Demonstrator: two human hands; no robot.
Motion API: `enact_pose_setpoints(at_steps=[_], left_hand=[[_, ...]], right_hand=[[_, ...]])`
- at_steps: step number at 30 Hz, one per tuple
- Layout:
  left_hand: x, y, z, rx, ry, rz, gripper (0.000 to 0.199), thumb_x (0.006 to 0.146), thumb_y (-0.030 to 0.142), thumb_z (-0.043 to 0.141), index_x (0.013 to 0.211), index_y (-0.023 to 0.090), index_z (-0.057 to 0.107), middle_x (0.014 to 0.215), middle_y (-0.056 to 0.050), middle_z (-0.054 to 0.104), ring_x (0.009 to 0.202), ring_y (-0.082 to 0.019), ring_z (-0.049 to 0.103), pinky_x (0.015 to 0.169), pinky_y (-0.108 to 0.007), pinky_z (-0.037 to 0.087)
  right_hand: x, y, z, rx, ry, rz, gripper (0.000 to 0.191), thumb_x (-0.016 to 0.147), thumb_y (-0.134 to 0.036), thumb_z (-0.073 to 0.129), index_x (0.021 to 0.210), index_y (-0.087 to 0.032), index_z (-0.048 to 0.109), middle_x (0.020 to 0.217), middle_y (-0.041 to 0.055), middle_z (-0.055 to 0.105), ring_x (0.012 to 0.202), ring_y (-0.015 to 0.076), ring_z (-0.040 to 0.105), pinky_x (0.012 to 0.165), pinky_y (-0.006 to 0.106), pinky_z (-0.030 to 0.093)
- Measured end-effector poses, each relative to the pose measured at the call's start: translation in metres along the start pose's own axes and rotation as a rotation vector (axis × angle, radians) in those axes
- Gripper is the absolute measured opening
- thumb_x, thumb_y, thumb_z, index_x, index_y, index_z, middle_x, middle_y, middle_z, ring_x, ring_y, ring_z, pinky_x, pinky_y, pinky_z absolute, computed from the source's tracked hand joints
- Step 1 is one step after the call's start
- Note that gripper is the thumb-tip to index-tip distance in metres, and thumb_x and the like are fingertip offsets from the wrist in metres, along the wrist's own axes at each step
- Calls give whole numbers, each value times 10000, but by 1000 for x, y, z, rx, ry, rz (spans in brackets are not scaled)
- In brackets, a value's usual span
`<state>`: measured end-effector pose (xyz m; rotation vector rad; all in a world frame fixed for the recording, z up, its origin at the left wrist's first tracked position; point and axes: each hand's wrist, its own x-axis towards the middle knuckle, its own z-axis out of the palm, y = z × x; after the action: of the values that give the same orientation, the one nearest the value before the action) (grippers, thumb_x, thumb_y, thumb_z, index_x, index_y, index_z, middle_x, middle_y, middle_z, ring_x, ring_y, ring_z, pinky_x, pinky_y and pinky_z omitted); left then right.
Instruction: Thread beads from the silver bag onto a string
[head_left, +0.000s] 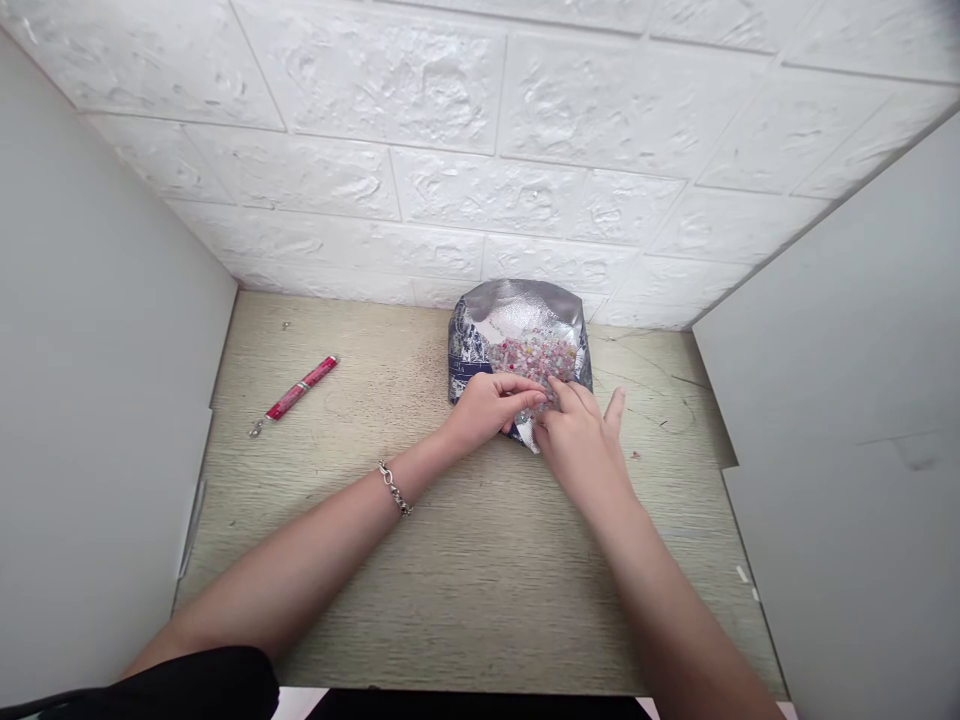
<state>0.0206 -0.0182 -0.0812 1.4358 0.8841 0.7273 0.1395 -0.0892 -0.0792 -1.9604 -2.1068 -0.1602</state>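
An open silver-lined bag [517,300] with a blue and white patterned side lies against the back wall. Small pink, red and clear beads [529,358] are heaped inside it. My left hand [491,408], with a chain bracelet on the wrist, is at the bag's front edge, thumb and forefinger pinched together; whatever is between the fingertips is too small to name. My right hand [583,430] reaches into the beads with its fingertips close to the left ones, its little finger stretched out to the side.
A red pen-like item [302,388] with a metal clasp lies on the wooden table [465,580] at the left. Thin wire or thread [660,418] curls at the right. Grey panels [97,350] flank both sides, and a white brick-patterned wall [450,90] stands behind.
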Motion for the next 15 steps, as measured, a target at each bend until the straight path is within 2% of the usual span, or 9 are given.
enact_pose_setpoints(at_steps=[5,15], left_hand=[[0,1,0,-18,11,-7,204,671,292,636,780,123,669,391,66,461,346,-39,354,376,-182,281],[1,-1,-1,-34,14,26,207,703,285,608,819,124,670,412,63,461,364,-39,365,386,-177,289]], right_hand=[[-1,2,3,41,39,0,174,735,-90,494,649,-146,634,1161,137,519,1099,287,411,933,643,156],[3,8,14,165,24,-21,191,720,-91,481,686,-115,668,1162,178,499,1111,297,395,940,518,296]])
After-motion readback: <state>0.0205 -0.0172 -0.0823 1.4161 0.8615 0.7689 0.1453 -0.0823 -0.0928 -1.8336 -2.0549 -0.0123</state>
